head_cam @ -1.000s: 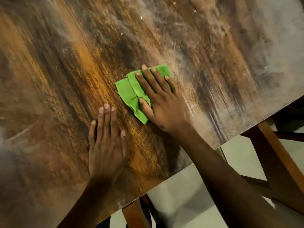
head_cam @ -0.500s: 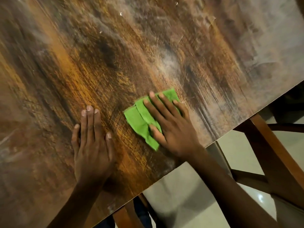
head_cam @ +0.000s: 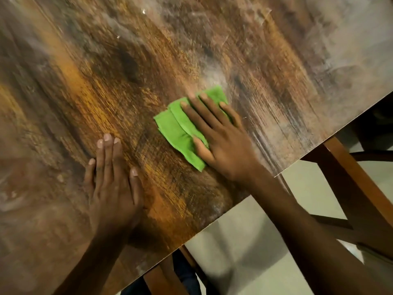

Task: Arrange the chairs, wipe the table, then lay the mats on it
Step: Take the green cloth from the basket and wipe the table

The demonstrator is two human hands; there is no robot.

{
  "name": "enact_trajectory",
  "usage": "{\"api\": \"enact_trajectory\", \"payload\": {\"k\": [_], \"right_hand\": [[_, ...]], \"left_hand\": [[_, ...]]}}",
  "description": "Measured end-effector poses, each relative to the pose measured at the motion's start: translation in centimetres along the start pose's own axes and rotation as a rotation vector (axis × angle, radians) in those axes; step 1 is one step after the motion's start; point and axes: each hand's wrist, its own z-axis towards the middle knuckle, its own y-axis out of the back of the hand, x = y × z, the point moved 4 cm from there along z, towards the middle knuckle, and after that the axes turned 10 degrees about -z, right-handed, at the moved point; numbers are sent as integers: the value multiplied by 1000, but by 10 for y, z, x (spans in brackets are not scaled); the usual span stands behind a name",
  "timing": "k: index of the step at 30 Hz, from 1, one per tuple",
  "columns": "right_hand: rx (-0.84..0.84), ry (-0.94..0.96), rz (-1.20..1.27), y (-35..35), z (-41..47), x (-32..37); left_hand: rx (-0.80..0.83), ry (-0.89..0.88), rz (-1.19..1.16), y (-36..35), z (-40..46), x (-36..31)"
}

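cloth (head_cam: pixel 180 128) on table (head_cam: pixel 191 50), near its 4 o'clock edge | right hand (head_cam: pixel 223 141) flat on cloth | left hand (head_cam: pixel 112 186) flat on table, at 8 o'clock of cloth, apart | chair frame (head_cam: pixel 350 182) under table edge, 4 o'clock

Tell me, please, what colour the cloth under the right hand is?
The cloth is bright green; the head view shows it, pressed flat by the right hand.

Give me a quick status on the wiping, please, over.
Right hand flat, pressing folded green cloth on wooden tabletop. Left hand flat beside it, bracing. No mats visible; nothing in the way.
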Motion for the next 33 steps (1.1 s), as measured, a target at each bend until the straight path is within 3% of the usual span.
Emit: {"api": "enact_trajectory", "payload": {"k": [3, 6, 14, 17, 21, 28, 33], "right_hand": [[109, -19, -9, 0, -72, -14], [128, -6, -12, -2, -71, -16], [-70, 63, -5, 8, 125, 3], [-77, 47, 3, 12, 153, 6], [-86, 46, 27, 7, 92, -7], [82, -28, -24, -4, -64, -44], [50, -80, 0, -3, -47, -38]], "left_hand": [[24, 5, -18, -2, 0, 1], [2, 0, -1, -4, 0, 3], [-11, -12, 10, -1, 0, 1], [0, -14, -23, -1, 1, 1], [-11, -5, -50, -1, 1, 1], [-26, -26, -18, -3, -1, 1], [0, -24, -2, -4, -1, 1]]}}
